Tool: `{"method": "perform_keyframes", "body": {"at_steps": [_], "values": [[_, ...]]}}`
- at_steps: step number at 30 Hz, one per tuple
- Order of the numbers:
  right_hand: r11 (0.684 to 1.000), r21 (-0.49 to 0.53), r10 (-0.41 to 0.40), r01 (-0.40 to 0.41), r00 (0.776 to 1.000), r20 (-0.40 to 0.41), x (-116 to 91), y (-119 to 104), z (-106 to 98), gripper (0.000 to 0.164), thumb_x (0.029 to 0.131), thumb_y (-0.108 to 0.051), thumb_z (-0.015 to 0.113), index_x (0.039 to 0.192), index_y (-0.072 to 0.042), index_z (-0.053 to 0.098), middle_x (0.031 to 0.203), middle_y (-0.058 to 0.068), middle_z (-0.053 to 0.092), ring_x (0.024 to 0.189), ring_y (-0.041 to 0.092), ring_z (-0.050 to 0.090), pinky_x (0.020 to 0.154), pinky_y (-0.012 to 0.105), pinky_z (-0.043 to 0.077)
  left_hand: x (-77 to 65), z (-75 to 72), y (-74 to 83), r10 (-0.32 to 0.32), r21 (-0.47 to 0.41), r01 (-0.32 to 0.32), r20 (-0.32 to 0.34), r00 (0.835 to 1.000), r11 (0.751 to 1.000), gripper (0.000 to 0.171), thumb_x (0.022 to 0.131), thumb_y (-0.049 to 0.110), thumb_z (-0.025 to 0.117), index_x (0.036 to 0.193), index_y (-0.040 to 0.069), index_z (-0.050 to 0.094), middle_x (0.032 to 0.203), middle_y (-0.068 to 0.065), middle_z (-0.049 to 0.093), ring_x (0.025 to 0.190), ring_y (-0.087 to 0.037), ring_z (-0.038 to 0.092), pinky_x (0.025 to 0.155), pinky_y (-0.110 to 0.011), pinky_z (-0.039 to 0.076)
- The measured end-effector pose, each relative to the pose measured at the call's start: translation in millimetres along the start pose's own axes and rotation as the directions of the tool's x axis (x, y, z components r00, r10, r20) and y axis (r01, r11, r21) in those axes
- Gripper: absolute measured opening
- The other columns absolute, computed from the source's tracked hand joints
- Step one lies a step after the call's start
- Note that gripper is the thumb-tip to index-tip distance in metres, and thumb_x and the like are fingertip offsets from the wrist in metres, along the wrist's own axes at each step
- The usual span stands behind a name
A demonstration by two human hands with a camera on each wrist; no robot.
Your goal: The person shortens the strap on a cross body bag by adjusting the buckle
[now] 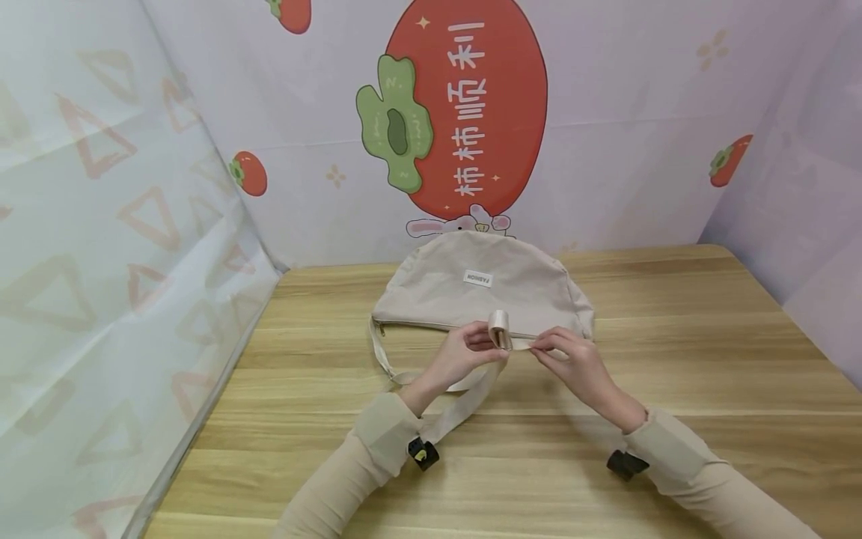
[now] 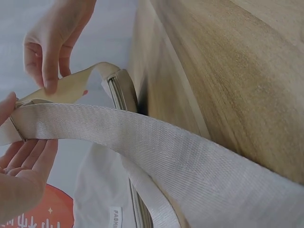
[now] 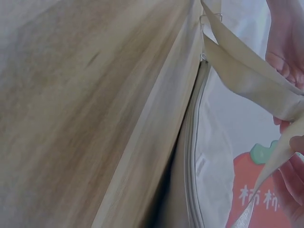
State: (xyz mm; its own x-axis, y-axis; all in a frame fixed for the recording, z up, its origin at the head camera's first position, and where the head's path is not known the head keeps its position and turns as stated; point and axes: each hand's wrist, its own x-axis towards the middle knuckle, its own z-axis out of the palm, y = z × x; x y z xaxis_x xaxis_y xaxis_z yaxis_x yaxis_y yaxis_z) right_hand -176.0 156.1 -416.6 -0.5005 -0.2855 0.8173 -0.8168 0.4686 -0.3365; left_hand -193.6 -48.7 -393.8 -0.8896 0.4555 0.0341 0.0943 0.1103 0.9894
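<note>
A beige half-moon shoulder bag (image 1: pixel 438 284) lies on the table, its small white "FASHION" label (image 1: pixel 478 279) upside down and its zipper edge nearest me. My left hand (image 1: pixel 458 358) holds the bag's woven strap (image 1: pixel 471 400) at a thin metal slider (image 2: pixel 18 129), where the webbing stands up in a small loop (image 1: pixel 498 322). To the right, my right hand (image 1: pixel 572 363) pinches the strap between thumb and fingers, just in front of the zipper (image 3: pixel 192 142). From the left hand the strap curves down toward my left sleeve. Part of the slider is hidden by the fingers.
The wood-grain table (image 1: pixel 707 359) spreads around the bag. Behind it hangs a pale cloth backdrop (image 1: pixel 606 90) with a large red persimmon print, and a patterned cloth (image 1: pixel 101 262) borders the left side. A black wrist device (image 1: pixel 423 454) sits below the left cuff.
</note>
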Motion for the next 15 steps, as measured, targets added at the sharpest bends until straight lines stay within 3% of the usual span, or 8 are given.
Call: {"method": "perform_keyframes", "body": {"at_steps": [3,5,8,12,15], "values": [[1.000,0.022,0.014,-0.014,1.000,0.009,0,-1,1,0.006,0.072,-0.001,0.070,0.071,-0.003,0.064,0.074,0.004,0.062,0.067,0.016,0.058,0.066,0.011,0.044,1.6,2.8,-2.6,-0.006,0.015,0.006,0.005,1.000,1.000,0.037,0.078,0.008,0.067,0.112,0.000,0.056,0.106,-0.016,0.061,0.095,-0.019,0.060,0.078,-0.026,0.049],[0.999,0.038,0.026,-0.027,1.000,0.015,0,-2,1,0.010,0.079,-0.009,0.066,0.071,-0.003,0.064,0.074,0.004,0.062,0.068,0.015,0.058,0.067,0.009,0.043,2.6,4.5,-3.7,-0.014,0.016,0.014,0.005,1.000,1.000,0.037,0.078,0.008,0.067,0.113,0.002,0.057,0.106,-0.014,0.061,0.096,-0.018,0.060,0.079,-0.026,0.049],[0.999,0.039,0.011,-0.011,1.000,0.005,2,-4,2,0.007,0.074,-0.001,0.069,0.071,-0.003,0.063,0.073,0.005,0.062,0.067,0.016,0.059,0.067,0.009,0.044,3.9,7.1,-4.8,-0.022,0.011,0.022,0.006,1.000,1.000,0.037,0.078,0.009,0.067,0.113,0.004,0.057,0.107,-0.014,0.061,0.095,-0.017,0.060,0.078,-0.025,0.049],[0.999,0.035,-0.025,0.026,0.999,-0.023,4,-7,4,0.027,0.054,0.017,0.074,0.070,-0.002,0.063,0.072,0.006,0.062,0.065,0.018,0.059,0.066,0.012,0.046,5.6,10.1,-5.6,-0.018,0.011,0.018,0.006,1.000,1.000,0.038,0.078,0.008,0.067,0.113,0.003,0.056,0.106,-0.015,0.061,0.095,-0.017,0.060,0.078,-0.025,0.049],[0.998,0.037,-0.047,0.049,0.998,-0.047,6,-8,6,0.033,0.049,0.021,0.074,0.071,-0.002,0.064,0.071,0.005,0.062,0.064,0.019,0.059,0.065,0.015,0.047,6.7,12.0,-5.7,-0.004,0.018,0.004,0.008,1.000,1.000,0.038,0.078,0.008,0.067,0.114,0.002,0.056,0.106,-0.015,0.062,0.095,-0.017,0.060,0.078,-0.024,0.049]]}}
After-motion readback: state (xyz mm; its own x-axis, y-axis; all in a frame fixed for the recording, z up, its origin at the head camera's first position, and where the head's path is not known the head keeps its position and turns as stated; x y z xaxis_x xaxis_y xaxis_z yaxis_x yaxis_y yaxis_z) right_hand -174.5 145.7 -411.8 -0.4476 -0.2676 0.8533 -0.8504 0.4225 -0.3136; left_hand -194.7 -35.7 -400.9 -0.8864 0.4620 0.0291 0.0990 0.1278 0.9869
